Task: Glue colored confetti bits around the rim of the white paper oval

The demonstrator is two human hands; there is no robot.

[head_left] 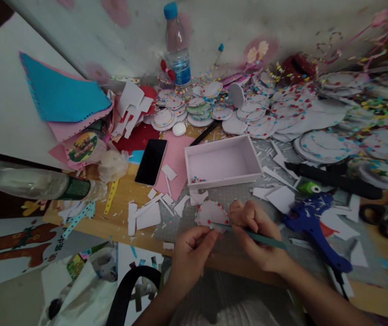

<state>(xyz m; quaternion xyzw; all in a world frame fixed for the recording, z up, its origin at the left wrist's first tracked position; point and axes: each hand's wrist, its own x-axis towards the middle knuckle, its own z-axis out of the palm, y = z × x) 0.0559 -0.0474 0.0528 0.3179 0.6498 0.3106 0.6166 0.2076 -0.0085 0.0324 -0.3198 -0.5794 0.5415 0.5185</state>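
Observation:
A white paper disc (212, 213) with small red and blue pieces around its rim is pinched at its near edge by my left hand (194, 253), thumb against fingers. My right hand (257, 235) is closed around slim dark-green tweezers (267, 239). Their tip reaches the rim of the disc, close to my left fingertips. Whether the tip holds a piece is too small to tell. Just beyond the disc stands an open white box (223, 163), with a little heap of coloured bits (198, 179) in its near left corner.
A blue glue gun (319, 231) and black-handled scissors (385, 222) lie at the right. Decorated discs (289, 108) are piled along the wall. A phone (151, 161), paper scraps (149, 215) and a water bottle (178, 50) are left and behind.

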